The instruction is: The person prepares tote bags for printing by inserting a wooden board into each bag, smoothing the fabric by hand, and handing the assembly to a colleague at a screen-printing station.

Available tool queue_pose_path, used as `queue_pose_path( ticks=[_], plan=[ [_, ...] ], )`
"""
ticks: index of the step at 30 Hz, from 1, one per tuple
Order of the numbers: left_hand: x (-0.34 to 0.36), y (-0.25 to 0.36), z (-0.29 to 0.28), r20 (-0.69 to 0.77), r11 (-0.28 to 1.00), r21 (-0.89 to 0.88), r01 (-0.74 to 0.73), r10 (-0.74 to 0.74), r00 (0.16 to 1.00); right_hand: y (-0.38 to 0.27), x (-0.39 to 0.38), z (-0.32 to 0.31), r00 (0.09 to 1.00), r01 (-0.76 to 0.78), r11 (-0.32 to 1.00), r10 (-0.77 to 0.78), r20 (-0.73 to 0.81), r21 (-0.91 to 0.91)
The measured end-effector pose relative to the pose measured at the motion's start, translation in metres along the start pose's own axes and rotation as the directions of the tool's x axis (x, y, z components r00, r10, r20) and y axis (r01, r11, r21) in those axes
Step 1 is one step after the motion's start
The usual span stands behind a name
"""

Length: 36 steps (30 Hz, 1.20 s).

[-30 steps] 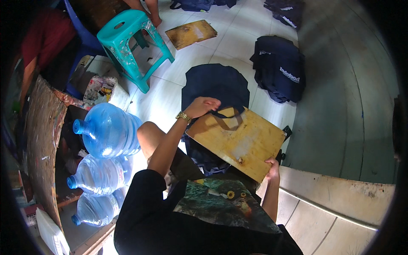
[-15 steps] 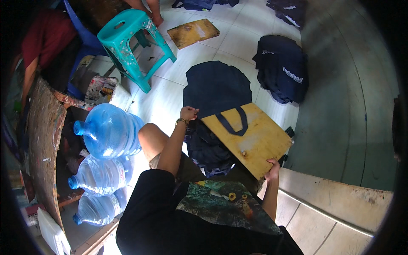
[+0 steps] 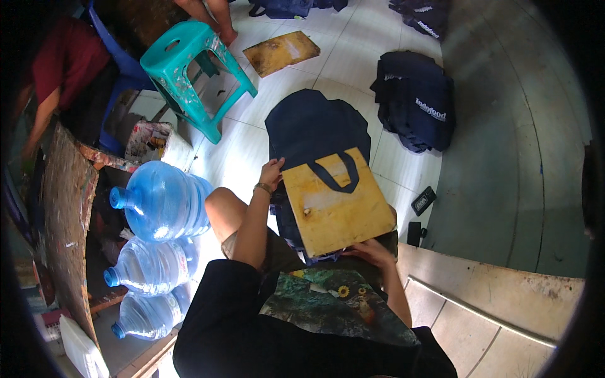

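Observation:
A yellow, stained wooden board [image 3: 343,211] lies over my lap, its far edge meeting a dark navy fabric bag [image 3: 318,126]. One navy strap handle [image 3: 340,188] loops from the bag down over the board's face. Closed at the board's far left corner, my left hand [image 3: 272,172] pinches the edge of the bag. My right hand [image 3: 374,252] holds the board's near edge, with some fingers hidden beneath it. More dark cloth [image 3: 285,220] is bunched under the board. Whether the board's far end sits inside the bag cannot be made out.
Three blue water jugs [image 3: 167,201] lie stacked at left beside a paint-stained wooden shelf [image 3: 66,208]. Beyond stand a green stool [image 3: 189,66] and a person in a red sleeve [image 3: 66,57]. Stacked navy bags [image 3: 413,104], another board [image 3: 282,53] and a black phone [image 3: 414,233] are on the tiles.
The board has swung clockwise and shifted left, now squarer to the bag. My right hand has moved from its right corner to the near edge, uncovering the black items on the floor.

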<state>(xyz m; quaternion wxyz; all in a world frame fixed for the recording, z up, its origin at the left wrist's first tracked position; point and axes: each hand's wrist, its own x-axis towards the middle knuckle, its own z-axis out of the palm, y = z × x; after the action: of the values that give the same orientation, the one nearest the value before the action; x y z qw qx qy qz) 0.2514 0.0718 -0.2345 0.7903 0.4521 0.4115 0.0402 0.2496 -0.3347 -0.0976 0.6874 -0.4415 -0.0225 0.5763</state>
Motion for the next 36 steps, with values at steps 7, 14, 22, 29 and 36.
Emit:
queue_pose_path(
  ticks=[7,14,22,29,36],
  plan=[
    [-0.038,0.033,-0.01,0.058,0.993,0.099,-0.064,0.059,0.997,-0.084,0.034,-0.105,0.728,-0.08,0.724,-0.427,-0.536,-0.685],
    [-0.076,0.035,0.001,0.058,0.97,0.124,-0.207,0.201,0.978,-0.144,0.185,-0.065,0.823,-0.007,0.876,-0.269,-0.501,-0.482],
    [-0.183,0.041,-0.007,0.249,0.939,0.213,-0.27,0.215,0.944,-0.095,0.072,-0.035,0.828,0.256,0.937,-0.34,-0.446,-0.238],
    [-0.226,0.057,0.021,0.303,0.868,0.282,-0.408,0.322,0.897,-0.146,0.038,0.015,0.667,0.459,0.869,-0.476,-0.573,-0.187],
    [-0.218,0.095,0.041,0.03,0.743,0.396,-0.54,0.577,0.816,-0.118,0.062,0.046,0.652,0.458,0.841,-0.539,-0.533,-0.289]
  ],
)
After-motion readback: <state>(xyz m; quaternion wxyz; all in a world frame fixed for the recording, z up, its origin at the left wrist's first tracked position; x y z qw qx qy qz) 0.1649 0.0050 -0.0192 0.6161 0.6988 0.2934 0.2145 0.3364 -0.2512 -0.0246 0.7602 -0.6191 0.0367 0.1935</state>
